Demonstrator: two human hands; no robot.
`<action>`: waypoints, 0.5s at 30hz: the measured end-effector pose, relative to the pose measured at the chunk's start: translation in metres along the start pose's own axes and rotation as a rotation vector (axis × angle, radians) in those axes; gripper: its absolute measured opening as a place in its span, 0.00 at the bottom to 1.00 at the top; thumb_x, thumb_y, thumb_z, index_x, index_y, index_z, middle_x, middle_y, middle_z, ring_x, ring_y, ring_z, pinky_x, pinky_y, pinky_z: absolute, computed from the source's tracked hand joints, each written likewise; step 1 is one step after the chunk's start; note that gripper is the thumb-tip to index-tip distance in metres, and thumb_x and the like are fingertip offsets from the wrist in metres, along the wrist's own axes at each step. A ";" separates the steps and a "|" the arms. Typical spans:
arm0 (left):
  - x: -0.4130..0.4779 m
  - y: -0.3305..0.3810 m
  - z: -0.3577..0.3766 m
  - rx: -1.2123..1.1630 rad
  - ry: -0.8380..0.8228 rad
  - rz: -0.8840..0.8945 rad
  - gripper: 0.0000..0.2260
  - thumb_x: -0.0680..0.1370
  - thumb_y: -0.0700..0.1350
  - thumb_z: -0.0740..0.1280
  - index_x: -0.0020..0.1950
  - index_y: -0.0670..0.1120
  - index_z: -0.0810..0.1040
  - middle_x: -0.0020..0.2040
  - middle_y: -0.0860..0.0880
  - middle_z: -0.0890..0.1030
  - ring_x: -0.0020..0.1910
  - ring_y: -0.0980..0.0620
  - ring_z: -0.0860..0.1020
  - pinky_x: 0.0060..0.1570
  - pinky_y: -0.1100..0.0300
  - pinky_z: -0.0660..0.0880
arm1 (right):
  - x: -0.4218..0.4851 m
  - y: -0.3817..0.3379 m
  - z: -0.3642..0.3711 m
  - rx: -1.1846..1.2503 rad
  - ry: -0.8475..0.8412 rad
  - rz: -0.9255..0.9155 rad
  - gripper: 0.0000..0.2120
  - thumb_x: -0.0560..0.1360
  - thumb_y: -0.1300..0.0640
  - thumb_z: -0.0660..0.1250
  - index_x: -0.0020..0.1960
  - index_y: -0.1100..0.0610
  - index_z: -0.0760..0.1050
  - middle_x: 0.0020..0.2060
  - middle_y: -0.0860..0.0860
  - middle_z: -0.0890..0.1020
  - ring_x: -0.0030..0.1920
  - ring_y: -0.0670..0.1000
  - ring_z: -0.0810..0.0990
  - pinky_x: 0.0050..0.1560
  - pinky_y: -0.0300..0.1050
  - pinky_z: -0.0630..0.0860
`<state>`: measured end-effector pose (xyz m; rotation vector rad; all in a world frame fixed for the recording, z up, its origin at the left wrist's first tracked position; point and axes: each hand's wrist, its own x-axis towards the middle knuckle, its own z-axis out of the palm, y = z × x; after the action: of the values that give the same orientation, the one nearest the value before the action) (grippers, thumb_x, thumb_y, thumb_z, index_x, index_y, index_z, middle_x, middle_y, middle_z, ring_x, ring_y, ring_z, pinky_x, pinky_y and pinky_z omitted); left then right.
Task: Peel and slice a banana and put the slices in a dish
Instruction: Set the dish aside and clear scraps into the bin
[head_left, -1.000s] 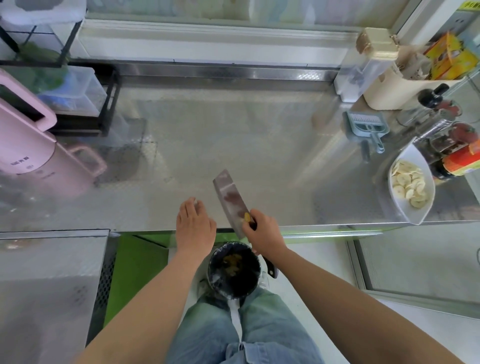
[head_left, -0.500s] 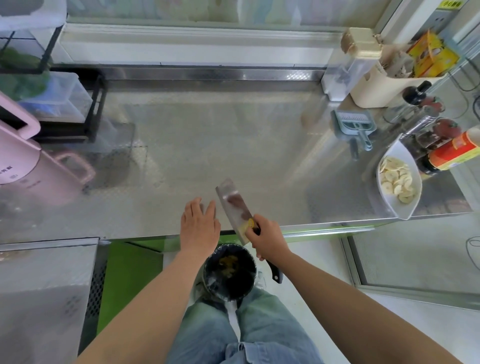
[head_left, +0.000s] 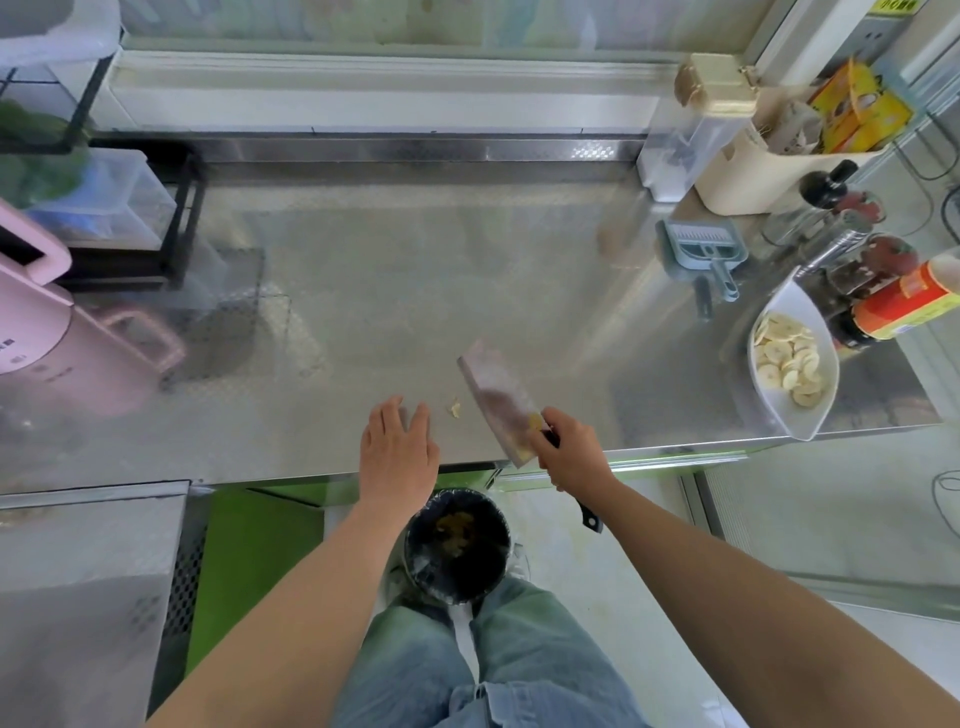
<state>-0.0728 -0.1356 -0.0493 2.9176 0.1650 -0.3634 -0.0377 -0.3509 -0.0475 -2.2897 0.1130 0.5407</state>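
My right hand (head_left: 569, 457) grips the black handle of a cleaver (head_left: 498, 397) whose blade lies tilted over the steel counter's front edge, with bits of banana stuck near the heel. My left hand (head_left: 397, 452) rests flat and open on the counter just left of the blade. A small banana scrap (head_left: 455, 408) lies between the hand and the blade. A white dish (head_left: 802, 410) at the right edge holds several banana slices (head_left: 787, 358). Below the counter edge, between my knees, stands a black-lined bin (head_left: 457, 545) with peel scraps inside.
A pink appliance (head_left: 47, 332) and a black rack with clear boxes (head_left: 119, 208) stand at the left. Sauce bottles (head_left: 898, 306), a grey slicer tool (head_left: 701, 249), a cream caddy (head_left: 769, 166) and a clear container (head_left: 685, 140) crowd the back right. The steel counter (head_left: 415, 291) spans the middle.
Both hands have shifted slightly forward onto the counter. The cleaver blade moved right of the left hand, and a small banana scrap now shows between them.
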 end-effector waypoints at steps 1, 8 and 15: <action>0.000 0.000 0.000 0.005 -0.002 0.002 0.21 0.81 0.49 0.53 0.74 0.47 0.59 0.73 0.41 0.57 0.72 0.41 0.55 0.69 0.49 0.60 | -0.001 0.001 0.002 -0.004 -0.008 -0.020 0.13 0.78 0.56 0.62 0.36 0.55 0.63 0.30 0.56 0.74 0.24 0.50 0.68 0.26 0.46 0.70; 0.001 0.001 -0.001 0.014 -0.029 0.010 0.21 0.81 0.49 0.52 0.74 0.46 0.59 0.73 0.41 0.56 0.72 0.41 0.56 0.70 0.48 0.60 | 0.001 0.005 -0.002 -0.019 0.075 -0.037 0.13 0.78 0.54 0.61 0.37 0.55 0.64 0.32 0.62 0.76 0.28 0.52 0.67 0.28 0.50 0.72; 0.001 0.000 -0.002 0.022 -0.063 0.022 0.22 0.81 0.49 0.52 0.74 0.45 0.57 0.74 0.41 0.56 0.73 0.42 0.55 0.70 0.49 0.59 | -0.003 0.002 0.004 0.028 0.034 -0.010 0.13 0.78 0.53 0.61 0.38 0.57 0.64 0.33 0.63 0.76 0.27 0.53 0.67 0.27 0.48 0.70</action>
<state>-0.0713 -0.1354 -0.0480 2.9225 0.1199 -0.4557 -0.0425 -0.3492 -0.0501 -2.2715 0.1254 0.4922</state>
